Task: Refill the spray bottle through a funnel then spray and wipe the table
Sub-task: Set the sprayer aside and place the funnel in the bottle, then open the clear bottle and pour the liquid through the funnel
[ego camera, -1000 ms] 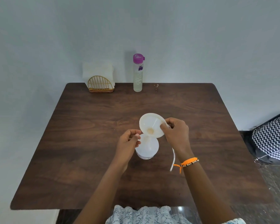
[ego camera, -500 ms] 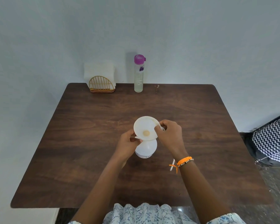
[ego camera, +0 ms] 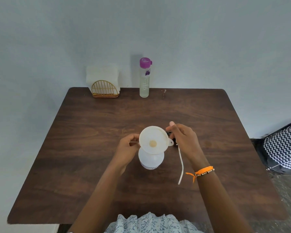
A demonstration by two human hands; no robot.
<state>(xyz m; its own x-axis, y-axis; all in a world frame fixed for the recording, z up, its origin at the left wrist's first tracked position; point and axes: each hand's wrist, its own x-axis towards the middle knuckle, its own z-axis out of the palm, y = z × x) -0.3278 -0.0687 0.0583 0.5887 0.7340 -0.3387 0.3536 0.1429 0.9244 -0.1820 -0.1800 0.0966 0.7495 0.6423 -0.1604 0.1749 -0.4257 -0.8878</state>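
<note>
The funnel [ego camera: 153, 140] sits in the spray bottle [ego camera: 151, 159] mid-table [ego camera: 94, 148]. The left hand [ego camera: 127, 146] pinches its rim, while the right hand [ego camera: 183, 140] hovers loosely curled, holding nothing I can see. I'd check it sits straight before pouring from the purple-capped bottle [ego camera: 145, 78].

One head-worn wide-angle view, looking forward and down over the table [ego camera: 91, 165].

The camera sits above the table's near edge and faces the wall [ego camera: 208, 39] behind its far edge. Taking the funnel [ego camera: 154, 140] as landmark, it lies close to the middle of the picture, near enough for its rim and tab to show plainly. Both forearms come up from the bottom edge toward it, the left hand [ego camera: 127, 146] just left of it and the right hand [ego camera: 183, 140] just right. Beyond the funnel, at the far edge, a bottle [ego camera: 144, 78] stands upright. The table's sides spread toward the camera. No second view shares the scene.
</note>
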